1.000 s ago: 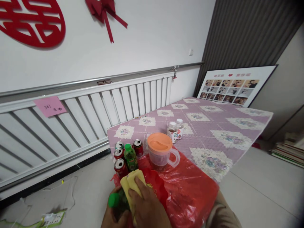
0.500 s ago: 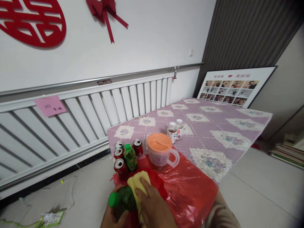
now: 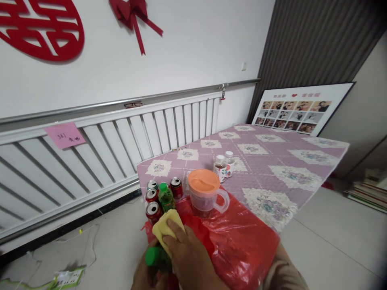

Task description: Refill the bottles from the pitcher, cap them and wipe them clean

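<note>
Low at the front of the table, my left hand (image 3: 148, 272) is wrapped round a green bottle (image 3: 160, 259) with a green cap, which lies tilted with the cap toward the left. My right hand (image 3: 184, 249) grips a folded yellow cloth (image 3: 167, 227) and presses it toward the bottle's side; the bottle's far part is hidden behind this hand. Just beyond stand a second green bottle (image 3: 166, 197), upright and capped, and several opened drink cans (image 3: 153, 211). A clear pitcher (image 3: 203, 197) with an orange lid stands on a red plastic bag (image 3: 242, 241).
Two small white-capped bottles (image 3: 220, 167) stand behind the pitcher on the purple flowered tablecloth (image 3: 217, 151). A white radiator (image 3: 151, 131) runs along the wall at the table's far left. A framed photo board (image 3: 296, 108) leans at the back right. A power strip (image 3: 68, 278) lies on the floor.
My right hand and the yellow cloth have moved up and left along the green bottle. The held bottle has shifted slightly right and down, still in my left hand.
</note>
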A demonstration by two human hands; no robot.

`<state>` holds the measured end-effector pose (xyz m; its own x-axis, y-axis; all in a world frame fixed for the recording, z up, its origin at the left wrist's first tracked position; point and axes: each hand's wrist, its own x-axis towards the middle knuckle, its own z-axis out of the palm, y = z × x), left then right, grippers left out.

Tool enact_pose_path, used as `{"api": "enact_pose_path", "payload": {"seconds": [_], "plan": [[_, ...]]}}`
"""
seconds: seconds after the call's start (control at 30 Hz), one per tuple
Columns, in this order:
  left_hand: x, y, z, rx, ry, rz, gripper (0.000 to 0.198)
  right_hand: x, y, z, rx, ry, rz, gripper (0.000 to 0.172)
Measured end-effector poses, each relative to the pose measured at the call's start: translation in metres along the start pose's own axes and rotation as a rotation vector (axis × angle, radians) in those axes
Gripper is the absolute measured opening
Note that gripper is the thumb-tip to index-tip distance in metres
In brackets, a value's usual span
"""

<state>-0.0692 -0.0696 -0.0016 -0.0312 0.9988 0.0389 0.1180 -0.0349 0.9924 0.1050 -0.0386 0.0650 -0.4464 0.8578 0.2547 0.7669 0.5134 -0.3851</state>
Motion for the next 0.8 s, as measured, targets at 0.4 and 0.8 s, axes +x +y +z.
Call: {"api": "enact_pose_path", "payload": {"seconds": [0.4,0.8], "plan": [[-0.005,0.004,-0.008,-0.095,-0.159,-0.029,0.073,-0.015,0.054,0.029,0.050,-0.246,0.410,0.055],[-0.002,0.028,0.001,-0.140,-0.073,-0.108,0.080,-0.023,0.010,0.020,0.100,-0.046,0.110,0.043]]}}
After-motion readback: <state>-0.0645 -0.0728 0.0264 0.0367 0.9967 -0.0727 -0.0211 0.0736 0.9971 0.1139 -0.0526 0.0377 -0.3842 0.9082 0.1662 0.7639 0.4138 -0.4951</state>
